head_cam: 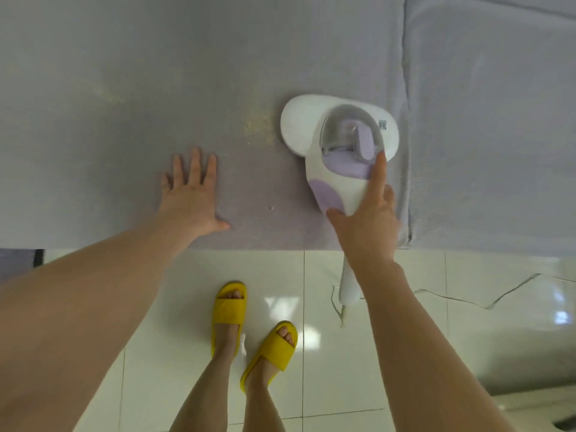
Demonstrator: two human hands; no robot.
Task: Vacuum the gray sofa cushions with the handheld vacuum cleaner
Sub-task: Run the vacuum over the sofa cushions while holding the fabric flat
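A white and lilac handheld vacuum cleaner (336,145) lies flat on the wide gray sofa cushion (156,88), close to the seam with a second gray cushion (498,120) on the right. My right hand (367,222) grips the vacuum's handle from the near side, its index finger stretched along the body up to the clear dust cup. My left hand (193,194) rests flat on the cushion with fingers spread, well to the left of the vacuum. Yellowish crumbs (258,123) lie on the fabric just left of the vacuum's head.
The sofa's front edge runs across the middle of the view, with glossy white floor tiles (405,338) below it. My feet in yellow slippers (252,335) stand on the tiles. The vacuum's cord (461,299) trails over the floor to the right.
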